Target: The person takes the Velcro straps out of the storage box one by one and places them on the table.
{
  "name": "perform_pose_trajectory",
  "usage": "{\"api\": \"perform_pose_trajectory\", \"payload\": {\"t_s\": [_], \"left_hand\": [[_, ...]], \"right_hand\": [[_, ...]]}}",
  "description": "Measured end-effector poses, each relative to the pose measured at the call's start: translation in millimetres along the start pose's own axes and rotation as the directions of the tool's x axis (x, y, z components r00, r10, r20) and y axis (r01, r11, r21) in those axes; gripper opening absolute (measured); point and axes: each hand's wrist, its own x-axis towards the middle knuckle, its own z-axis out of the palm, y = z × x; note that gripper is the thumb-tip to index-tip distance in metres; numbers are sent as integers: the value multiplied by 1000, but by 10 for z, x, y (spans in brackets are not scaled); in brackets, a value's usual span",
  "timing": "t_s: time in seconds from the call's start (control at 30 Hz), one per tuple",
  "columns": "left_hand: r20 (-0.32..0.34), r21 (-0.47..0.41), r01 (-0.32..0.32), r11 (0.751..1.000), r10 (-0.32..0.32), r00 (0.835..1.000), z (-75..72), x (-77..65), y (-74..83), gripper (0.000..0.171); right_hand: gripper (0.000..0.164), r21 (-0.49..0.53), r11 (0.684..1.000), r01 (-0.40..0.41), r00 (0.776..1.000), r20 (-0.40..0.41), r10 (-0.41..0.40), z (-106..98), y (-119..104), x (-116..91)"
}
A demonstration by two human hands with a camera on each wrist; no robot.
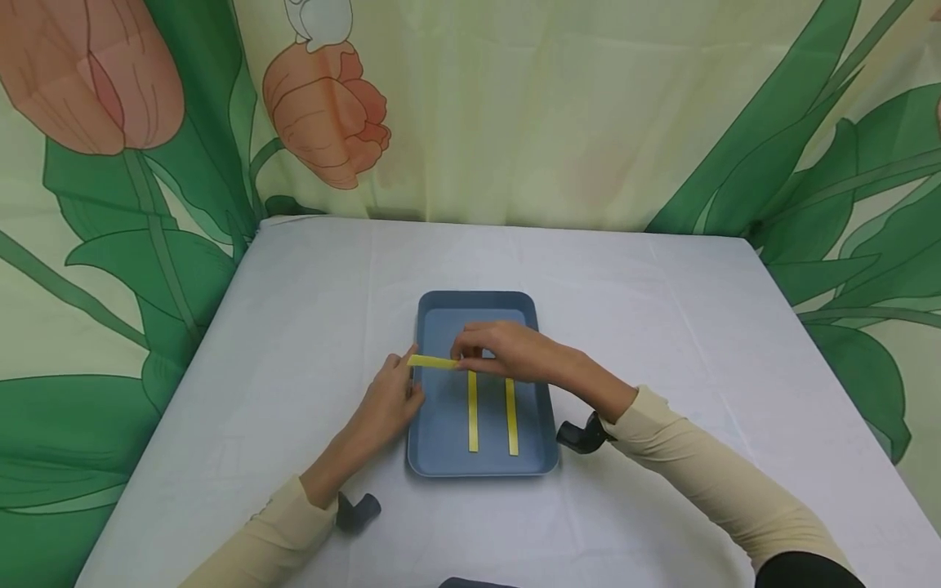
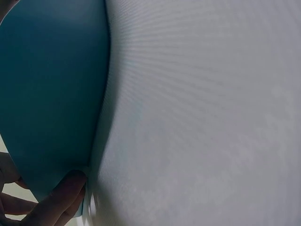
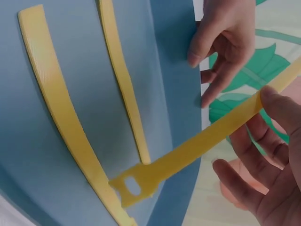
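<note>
A blue-grey tray (image 1: 441,425) lies on the table, with two yellow hook-and-loop cable ties (image 1: 473,416) side by side in it, running lengthwise. Above it my right hand (image 1: 515,351) pinches a third yellow cable tie (image 3: 207,136) between thumb and fingers; its slotted end shows in the right wrist view. At the tray's left side, my left hand (image 1: 385,400) holds the rim. One fingertip (image 2: 73,181) presses against the tray wall in the left wrist view. The held tie's left end overlaps the left fingers in the head view; I cannot tell whether they touch.
A white cloth (image 1: 625,294) covers the table. Dark wrist-worn cameras (image 1: 584,434) sit below both wrists, the right one close to the tray's edge. A dark object (image 1: 474,582) shows at the near edge. Behind the table hangs a flowered curtain (image 1: 515,114).
</note>
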Motion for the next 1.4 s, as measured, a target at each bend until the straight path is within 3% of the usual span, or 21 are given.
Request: {"api": "perform_pose_trajectory", "payload": {"t_s": [0.2,0.57,1.1,1.4], "left_hand": [[22,-8,16,1000,-16,1000,0,-23,2,64],[26,-6,3,1000,-3,1000,-8,-4,16,61],[17,2,12,1000,-12,1000,-6,8,26,60],[15,1,23,1000,-23,1000,6,4,31,61]], "right_hand": [[10,124,992,-9,1000,4,9,0,4,2],[10,113,993,-44,999,-9,45,-18,0,-21],[12,200,978,-64,989,-117,88,-52,39,-77],[8,240,966,-99,985,-111,129,-51,41,-106]]}}
